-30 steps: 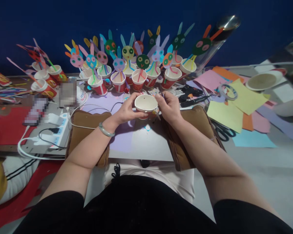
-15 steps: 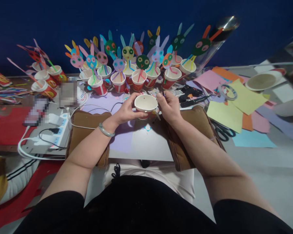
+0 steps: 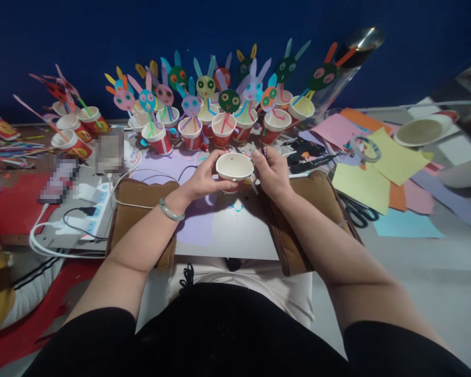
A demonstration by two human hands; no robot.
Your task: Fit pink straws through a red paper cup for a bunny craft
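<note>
A paper cup (image 3: 234, 166) is tilted so that its white inside shows, with a small dark spot on the inner wall. Thumb and fingers of my left hand (image 3: 210, 175) wrap round its left side. At the cup's right rim, my right hand (image 3: 272, 170) is closed on something dark and thin that I cannot make out. A small pale strip pokes out below the cup near my right fingers. Under the cup lies a lilac sheet (image 3: 196, 225) on the pale table.
Behind stand several red cups (image 3: 224, 131) holding paper rabbit faces. Coloured paper (image 3: 361, 183), tape (image 3: 366, 148) and black scissors (image 3: 359, 211) lie right. Brown cushions (image 3: 141, 209) flank the middle. A power strip (image 3: 98, 214), cables and a phone (image 3: 58, 178) are left.
My hands and the cup have hardly moved. At the far left edge, part of another person's arm has come into view above the yellow clothing.
</note>
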